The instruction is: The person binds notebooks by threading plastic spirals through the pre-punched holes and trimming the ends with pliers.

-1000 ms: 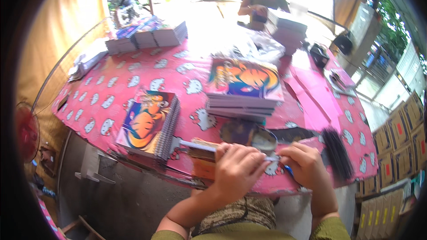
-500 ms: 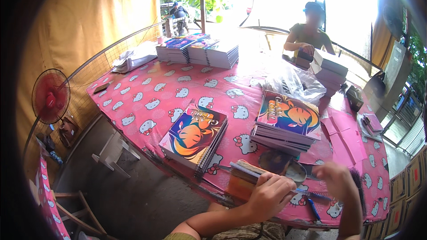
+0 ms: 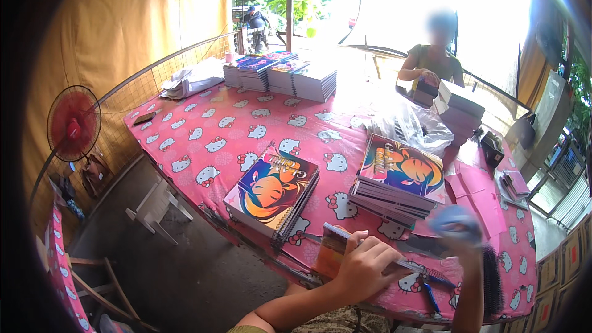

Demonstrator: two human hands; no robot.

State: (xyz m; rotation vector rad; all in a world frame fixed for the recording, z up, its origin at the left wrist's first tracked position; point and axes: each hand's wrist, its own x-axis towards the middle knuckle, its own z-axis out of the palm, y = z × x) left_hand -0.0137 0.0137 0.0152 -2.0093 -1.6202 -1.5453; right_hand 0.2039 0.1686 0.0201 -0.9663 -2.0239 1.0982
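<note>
My left hand is closed over the top of a notebook block with an orange cover, standing on edge at the table's near side. Smeared by motion, my right hand is raised to the right of it, with a blurred blue-grey object in its grasp; its kind is unclear. A dark wire coil lies just right of the left hand, beside blue-handled pliers. Beyond my hands are a stack of spiral notebooks with colourful covers and a taller notebook stack.
Black coils lie by my right forearm. Pink sheets and a clear plastic bag are farther off. Several notebook piles stand at the back. Across the table a person handles a stack. A red fan is at left.
My right hand has lifted slightly and now carries the blurred blue-grey object. The dark and round items behind the notebook block are no longer where they lay. My left hand keeps its grip.
</note>
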